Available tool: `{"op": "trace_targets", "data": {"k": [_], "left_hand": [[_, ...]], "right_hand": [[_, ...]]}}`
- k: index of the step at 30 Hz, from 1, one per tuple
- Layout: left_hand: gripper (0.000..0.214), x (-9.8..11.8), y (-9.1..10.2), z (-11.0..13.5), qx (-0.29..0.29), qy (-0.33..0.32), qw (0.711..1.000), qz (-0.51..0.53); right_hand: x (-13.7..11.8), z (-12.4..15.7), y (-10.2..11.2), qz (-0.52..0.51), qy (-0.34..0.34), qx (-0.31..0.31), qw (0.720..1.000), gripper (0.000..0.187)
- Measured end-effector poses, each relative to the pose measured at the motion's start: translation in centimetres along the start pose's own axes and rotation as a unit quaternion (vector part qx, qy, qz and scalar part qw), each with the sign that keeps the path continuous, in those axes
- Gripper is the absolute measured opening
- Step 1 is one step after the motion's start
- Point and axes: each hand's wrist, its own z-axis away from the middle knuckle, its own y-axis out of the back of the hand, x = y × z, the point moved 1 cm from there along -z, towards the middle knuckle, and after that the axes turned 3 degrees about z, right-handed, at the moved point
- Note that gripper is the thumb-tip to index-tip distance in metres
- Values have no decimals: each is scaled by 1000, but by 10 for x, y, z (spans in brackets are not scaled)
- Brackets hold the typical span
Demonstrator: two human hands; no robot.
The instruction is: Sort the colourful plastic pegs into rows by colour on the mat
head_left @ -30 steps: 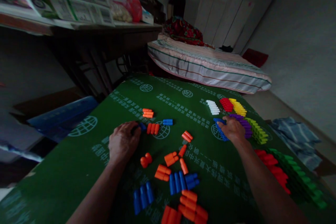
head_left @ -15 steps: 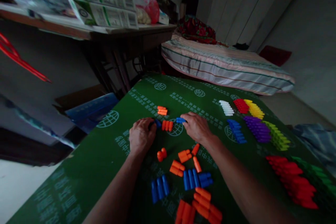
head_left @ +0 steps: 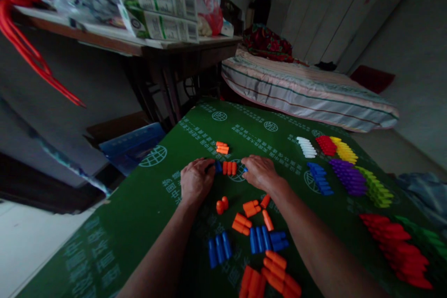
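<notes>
A short row of orange bullet-shaped plastic building pieces [head_left: 229, 168] lies on the green board between my two hands. My left hand [head_left: 197, 180] has its fingers closed on a blue bullet-shaped piece [head_left: 218, 167], whose visible end is at the row's left side. On the other side, my right hand [head_left: 261, 172] pinches another blue piece [head_left: 245, 170], mostly covered by the fingers, with a small gap to the row. Behind the row sits a small orange cluster [head_left: 222, 147]. Nearer me lie two rounded orange pieces [head_left: 222, 205] and orange pairs [head_left: 242, 224].
Blue rows [head_left: 220, 249] and more orange pieces [head_left: 281, 272] lie close to me. Sorted white [head_left: 306, 147], purple [head_left: 348, 177], yellow [head_left: 344, 150] and red [head_left: 396, 249] groups stand at the right. A cluttered table [head_left: 146, 49] is at left; a bed [head_left: 310, 88] is behind.
The view has shifted, so everything sits further right. My right hand has brought its blue piece down level with the orange row and slightly closer. My left hand stays at the row's left end.
</notes>
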Motion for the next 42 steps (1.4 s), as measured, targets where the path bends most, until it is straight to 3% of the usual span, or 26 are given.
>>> {"op": "trace_targets", "data": {"k": [5,9,12,16,20,25,29,42], "left_hand": [[35,1,1,-1,-8,-7,1000,-7],[37,0,2,-3,-15,-11,1000,-8],[41,-2,3,-6,-16,-4,1000,-8],[43,-1,4,-12,-29,-1,999,-23],[44,3,8,-13,-31,-2,999,-18],[46,6,8,-12,-28,6,999,-19],[48,5,5,-13,-30,10,999,-22],[51,5,6,-13,-31,17,999,-26]], "right_hand": [[15,10,3,-22,83,-27,996,40],[20,11,-1,-8,83,-20,996,30],[22,11,-4,-27,49,4,998,17],[41,26,-6,-81,-23,75,994,25],[89,61,-13,-96,-160,133,973,31],[156,100,-30,-54,-323,130,936,39],[177,111,-40,-69,-352,115,926,44],[179,102,-43,-31,-371,82,924,51]]}}
